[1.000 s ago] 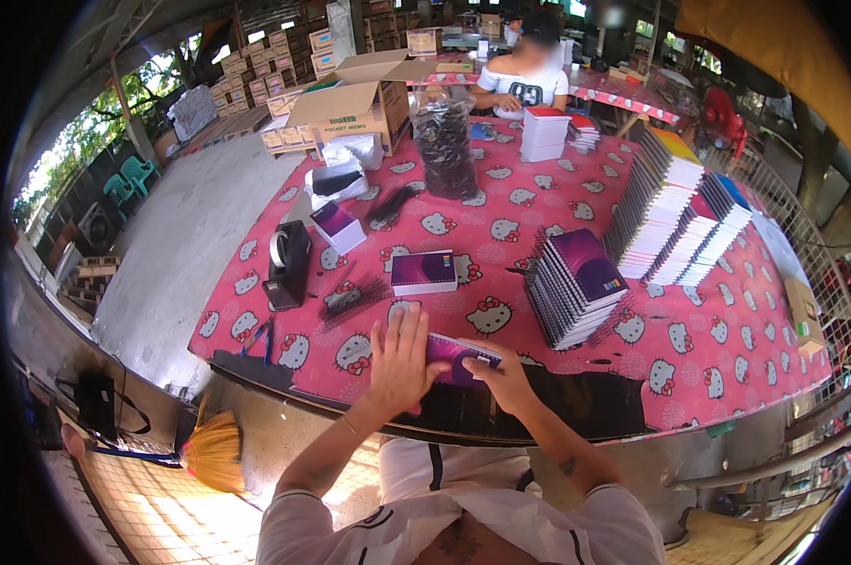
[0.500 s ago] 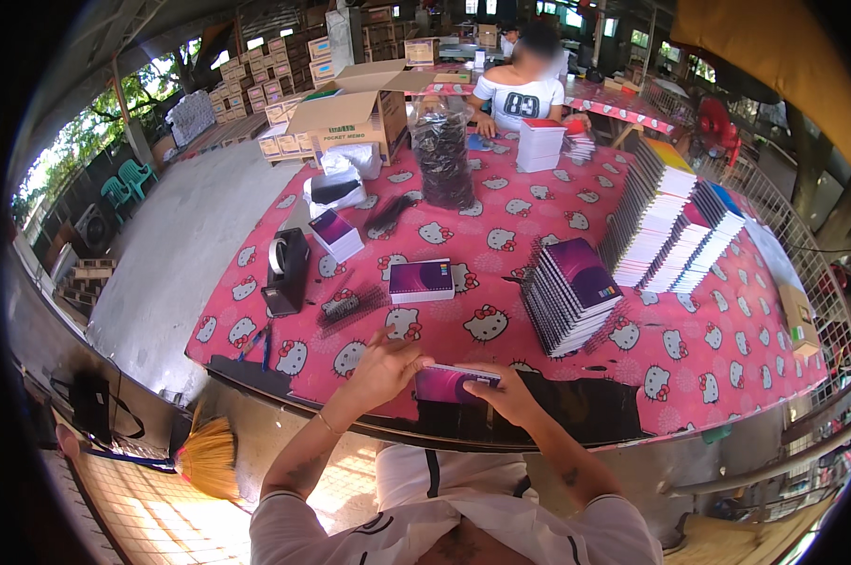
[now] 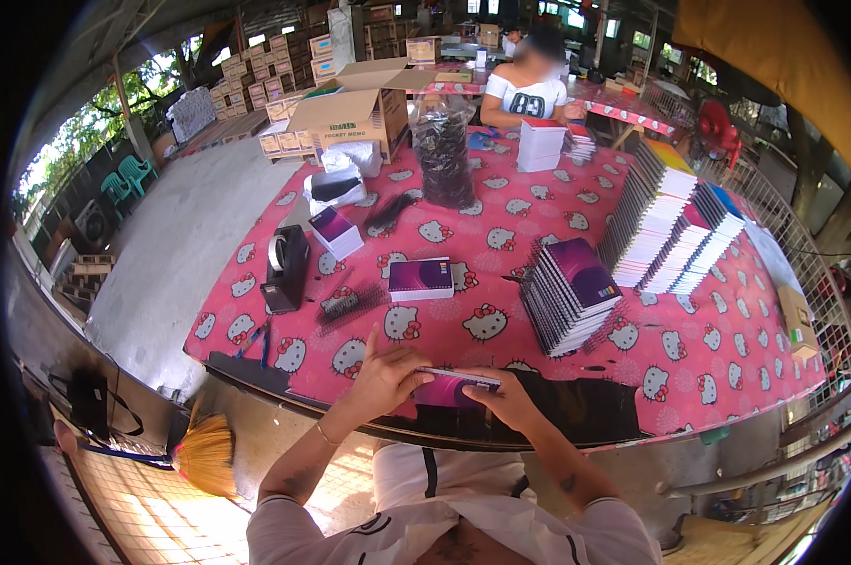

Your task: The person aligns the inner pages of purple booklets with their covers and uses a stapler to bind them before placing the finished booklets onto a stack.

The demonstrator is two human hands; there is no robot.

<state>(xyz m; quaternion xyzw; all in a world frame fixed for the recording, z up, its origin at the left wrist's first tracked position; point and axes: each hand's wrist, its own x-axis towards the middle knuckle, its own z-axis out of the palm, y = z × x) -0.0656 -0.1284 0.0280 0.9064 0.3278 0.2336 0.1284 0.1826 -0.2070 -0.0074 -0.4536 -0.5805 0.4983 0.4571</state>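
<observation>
At the table's near edge I hold a small purple notebook, its white page edge tilted up. My right hand grips its right end, thumb on the cover. My left hand is at its left end, thumb and curled fingers against the corner, index finger stretched out. Whether a thin coil is between those fingers is too small to tell. Beyond them lie a stack of purple memo pads and a loose pile of black binding coils. To the right stands a stack of coil-bound purple notebooks.
Taller bound stacks stand at the right. Farther back are a plastic bag of black coils and an open carton. A black tape dispenser and pliers lie left. A co-worker sits across the table.
My left index finger has straightened and points away, while the hand stays at the notebook's left end. The notebook has tilted slightly. The co-worker's arms have shifted.
</observation>
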